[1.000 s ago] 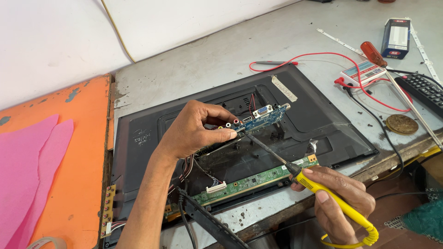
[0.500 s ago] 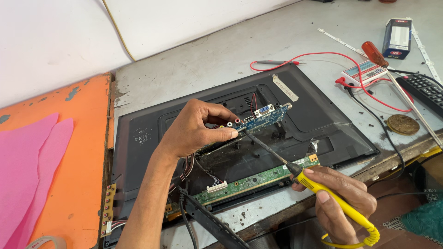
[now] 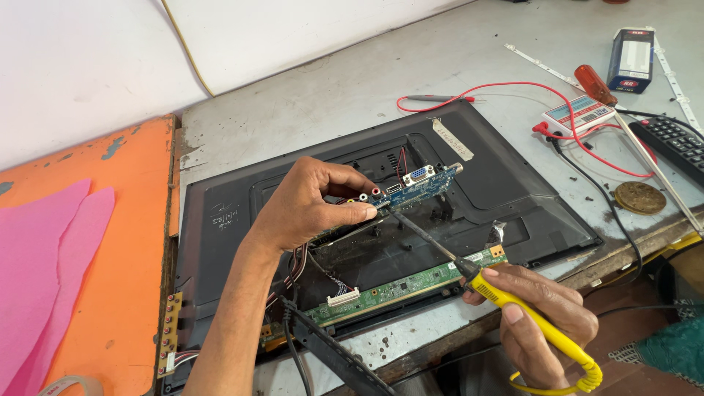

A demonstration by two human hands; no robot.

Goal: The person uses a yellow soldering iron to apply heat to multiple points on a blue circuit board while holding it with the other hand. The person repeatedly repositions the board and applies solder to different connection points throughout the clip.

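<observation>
Small blue rectangular circuit board (image 3: 414,188): held edge-on, tilted up toward its far end, raised above open back of large black flat-screen panel (image 3: 220,220). Blue multi-pin connector, a silver port and red/yellow/white round jacks along near edge. Bundle of thin wires (image 3: 297,265) dropping from under it toward panel.

Left hand (image 3: 304,205): fingers closed in a pinch on board's near end, thumb on lower edge.

Right hand (image 3: 539,315): wrapped around yellow-handled soldering iron (image 3: 513,304), pen-style grip. Thin dark metal tip running up-left, ending at underside of blue board; exact contact point too small to tell.

Long green strip-shaped circuit board (image 3: 411,282) lying along panel's near edge, white connector on it, just below the iron.

Panel flat on grey scuffed worktop (image 3: 330,95). Well apart, at right: red-handled screwdriver (image 3: 598,88), small white-and-red multimeter (image 3: 583,111) with red test lead (image 3: 469,95) looping across worktop, dark blue box (image 3: 631,59), black remote control (image 3: 678,143), round brown disc (image 3: 640,197). Orange board (image 3: 110,242) with pink sheets (image 3: 44,257) at left.
</observation>
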